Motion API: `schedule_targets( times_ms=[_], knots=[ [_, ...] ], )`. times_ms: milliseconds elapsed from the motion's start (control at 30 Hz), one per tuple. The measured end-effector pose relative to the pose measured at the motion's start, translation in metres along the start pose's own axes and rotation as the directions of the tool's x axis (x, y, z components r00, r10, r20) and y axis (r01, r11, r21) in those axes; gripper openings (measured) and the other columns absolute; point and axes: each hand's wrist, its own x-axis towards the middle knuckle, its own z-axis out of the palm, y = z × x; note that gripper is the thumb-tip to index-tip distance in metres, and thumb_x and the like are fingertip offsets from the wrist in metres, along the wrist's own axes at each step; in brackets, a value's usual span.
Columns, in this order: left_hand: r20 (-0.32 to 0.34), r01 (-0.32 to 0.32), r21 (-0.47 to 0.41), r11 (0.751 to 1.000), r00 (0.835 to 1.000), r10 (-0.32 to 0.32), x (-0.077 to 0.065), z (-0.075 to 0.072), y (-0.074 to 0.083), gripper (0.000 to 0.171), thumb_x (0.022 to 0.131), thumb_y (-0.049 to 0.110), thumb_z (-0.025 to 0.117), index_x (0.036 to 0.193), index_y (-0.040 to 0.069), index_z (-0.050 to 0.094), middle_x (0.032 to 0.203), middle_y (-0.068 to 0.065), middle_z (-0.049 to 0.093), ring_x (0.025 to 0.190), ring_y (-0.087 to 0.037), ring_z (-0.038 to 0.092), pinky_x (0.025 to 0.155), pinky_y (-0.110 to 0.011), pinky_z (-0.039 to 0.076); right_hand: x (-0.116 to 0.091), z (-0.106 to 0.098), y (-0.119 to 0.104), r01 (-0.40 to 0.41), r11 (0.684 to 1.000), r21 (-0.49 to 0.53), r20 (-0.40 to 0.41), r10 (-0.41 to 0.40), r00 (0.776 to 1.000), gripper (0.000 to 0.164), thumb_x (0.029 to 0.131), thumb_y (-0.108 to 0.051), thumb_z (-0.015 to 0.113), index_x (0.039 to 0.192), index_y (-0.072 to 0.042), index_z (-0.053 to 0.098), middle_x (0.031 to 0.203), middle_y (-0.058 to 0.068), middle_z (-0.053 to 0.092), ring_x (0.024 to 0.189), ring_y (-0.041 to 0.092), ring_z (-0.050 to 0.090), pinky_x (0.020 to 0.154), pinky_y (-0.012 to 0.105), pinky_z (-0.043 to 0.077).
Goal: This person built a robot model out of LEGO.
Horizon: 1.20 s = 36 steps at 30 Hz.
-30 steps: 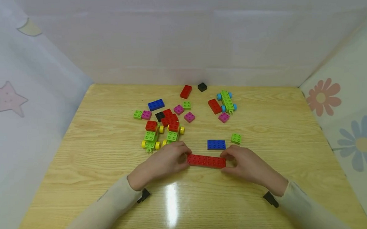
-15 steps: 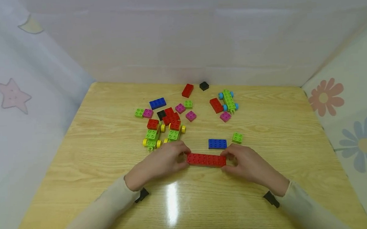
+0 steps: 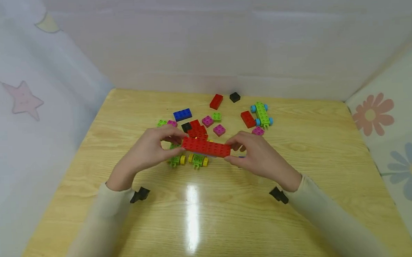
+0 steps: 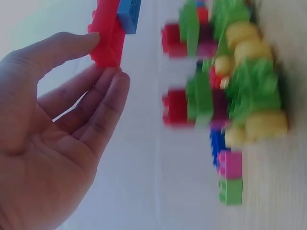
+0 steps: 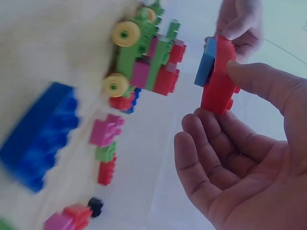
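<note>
A long red bar of toy building bricks is raised above the table, with a blue brick on its underside in both wrist views. My left hand pinches the bar's left end between thumb and fingers. At its right end my right hand pinches it the same way. Below and behind the bar stand two green toy cars with yellow wheels, the left car and the right car, partly hidden. In the left wrist view, red and green bricks are stacked on both.
Loose bricks lie farther back: a blue brick, a red brick, a black brick and several pink and green ones. A green car base with blue wheels stands at back right beside another red brick. White cloth walls border the table.
Both hands have lifted the red bar off the table and carried it left and away from me, over the toy cars. The view has also shifted slightly.
</note>
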Motion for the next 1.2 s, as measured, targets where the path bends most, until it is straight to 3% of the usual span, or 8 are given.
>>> schedule_targets(
  times_ms=[133,267,633,867,1200],
  knots=[
    [-0.071,0.035,-0.064,0.997,0.997,-0.039,-0.001,-0.019,-0.020,0.037,0.100,0.012,0.086,0.136,0.016,0.079,0.132,-0.002,0.079,0.112,-0.023,0.078,0.106,-0.037,0.063,0.030,0.004,-0.012,0.001,0.999,0.039,-0.003,0.000,1.000,0.042,0.102,-0.032,0.084,0.138,-0.011,0.076,0.129,0.005,0.077,0.115,0.029,0.074,0.103,0.049,0.063],
    [-0.120,0.071,-0.139,0.988,0.989,-0.088,-0.003,-0.028,-0.035,0.034,0.103,0.015,0.083,0.137,0.020,0.080,0.131,-0.001,0.078,0.112,-0.018,0.076,0.102,-0.018,0.059,0.051,0.011,-0.019,-0.009,0.998,0.062,-0.007,0.009,1.000,0.042,0.103,-0.035,0.083,0.138,-0.014,0.076,0.129,0.002,0.076,0.117,0.030,0.074,0.103,0.045,0.063],
    [-0.113,0.201,-0.261,0.944,0.965,-0.237,-0.001,-0.033,-0.058,0.038,0.106,0.018,0.080,0.143,0.015,0.076,0.141,-0.006,0.073,0.118,-0.020,0.074,0.095,-0.015,0.061,0.080,0.030,-0.019,-0.030,0.995,0.091,-0.030,0.032,0.999,0.040,0.103,-0.032,0.082,0.138,-0.012,0.076,0.130,0.005,0.075,0.119,0.033,0.072,0.103,0.046,0.062],
    [-0.112,0.177,-0.265,0.948,0.971,-0.213,0.001,-0.029,-0.062,0.037,0.106,0.017,0.080,0.142,0.014,0.077,0.139,-0.008,0.073,0.119,-0.026,0.074,0.096,-0.016,0.061,0.079,0.033,-0.014,-0.042,0.996,0.076,-0.038,0.045,0.998,0.041,0.103,-0.032,0.081,0.138,-0.012,0.076,0.132,0.008,0.075,0.117,0.031,0.070,0.102,0.046,0.061],
    [-0.107,0.149,-0.234,0.961,0.978,-0.178,0.002,-0.023,-0.059,0.034,0.106,0.014,0.079,0.140,0.015,0.078,0.137,-0.007,0.074,0.115,-0.020,0.073,0.098,-0.015,0.059,0.074,0.032,-0.010,-0.059,0.996,0.073,-0.016,0.060,0.998,0.042,0.104,-0.033,0.081,0.141,-0.013,0.074,0.133,0.003,0.075,0.120,0.032,0.071,0.105,0.047,0.061]
  ],
)
